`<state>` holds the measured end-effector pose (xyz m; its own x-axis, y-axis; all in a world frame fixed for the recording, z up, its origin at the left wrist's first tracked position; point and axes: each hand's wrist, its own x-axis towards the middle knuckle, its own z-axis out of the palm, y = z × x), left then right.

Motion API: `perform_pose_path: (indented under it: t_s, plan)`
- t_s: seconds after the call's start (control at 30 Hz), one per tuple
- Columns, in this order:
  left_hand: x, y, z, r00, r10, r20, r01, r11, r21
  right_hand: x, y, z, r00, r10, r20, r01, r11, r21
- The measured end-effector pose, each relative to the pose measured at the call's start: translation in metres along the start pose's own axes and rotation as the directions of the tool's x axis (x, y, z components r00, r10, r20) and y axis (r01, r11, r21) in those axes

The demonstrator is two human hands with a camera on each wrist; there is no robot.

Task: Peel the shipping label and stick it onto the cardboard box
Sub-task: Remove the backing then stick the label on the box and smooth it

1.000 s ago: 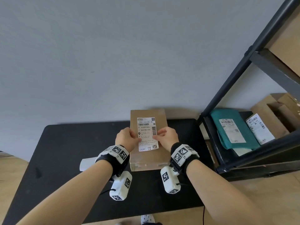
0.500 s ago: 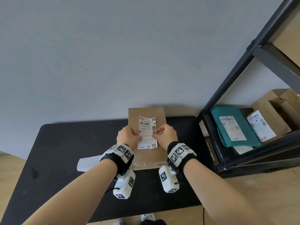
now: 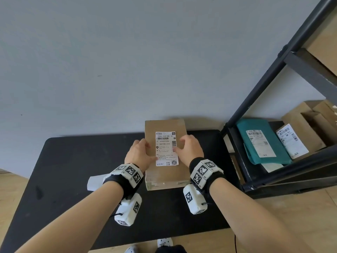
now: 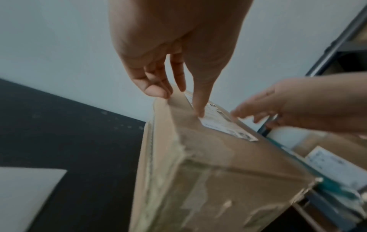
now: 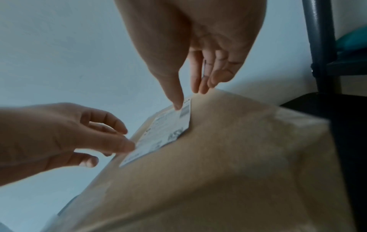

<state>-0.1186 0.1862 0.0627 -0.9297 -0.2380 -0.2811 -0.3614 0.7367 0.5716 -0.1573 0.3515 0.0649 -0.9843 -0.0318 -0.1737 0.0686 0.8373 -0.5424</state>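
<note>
Fingers [image 4: 157, 81] of the left hand [image 3: 139, 154] are spread and nearly straight, gripping nothing; its thumb tip presses the left edge of the shipping label [image 3: 166, 148], low centre of the head view, and the other fingertips rest near the left rim of the cardboard box [image 3: 167, 172]. The right hand [image 3: 189, 149] is likewise spread, its thumb tip down on the label's right edge by the barcode and its fingers reaching toward the box's right side.

Half a second ago both hands pinched the label and held it raised, bowed, above the box; now it lies flat on the box top and the pinches have let go.

At the left of the frame, the white backing sheet [image 3: 94, 182] lies on the black table [image 3: 63, 179], just beside the left wrist, with bare tabletop beyond it to the left edge. Brown margin shows all round the label, widest at the near end. Right of the box, a narrow strip of table separates it from the black shelf frame [image 3: 235, 157], which holds a teal mailer [image 3: 262, 141] and labelled cartons [image 3: 299, 132].
</note>
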Motion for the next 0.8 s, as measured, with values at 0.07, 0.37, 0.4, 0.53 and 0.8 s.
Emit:
perform_pose_path:
  t_s: [0.07, 0.37, 0.4, 0.53, 0.8]
  plan:
    - [-0.004, -0.007, -0.001, 0.994, 0.112, 0.02, -0.113, 0.99, 0.086, 0.003, -0.004, 0.004, 0.977, -0.175, 0.125, 0.181, 0.983, -0.036]
    - [-0.006, -0.025, -0.003, 0.965, 0.158, 0.21, -0.174, 0.983, 0.061, 0.013, 0.001, 0.005, 0.886, -0.095, 0.454, 0.271, 0.9, -0.34]
    - [-0.006, -0.026, -0.004, 0.96, 0.158, 0.231, -0.178, 0.982, 0.066, 0.016, 0.001, 0.003, 0.888, -0.085, 0.452, 0.265, 0.897, -0.353]
    - [-0.007, -0.033, -0.006, 0.942, 0.156, 0.296, -0.184, 0.98, 0.071, 0.025, -0.008, 0.002, 0.88, -0.079, 0.468, 0.293, 0.866, -0.405]
    - [-0.007, -0.039, -0.004, 0.936, 0.164, 0.311, -0.178, 0.984, 0.019, 0.035, -0.048, 0.023, 0.8, -0.122, 0.588, 0.416, 0.819, -0.396]
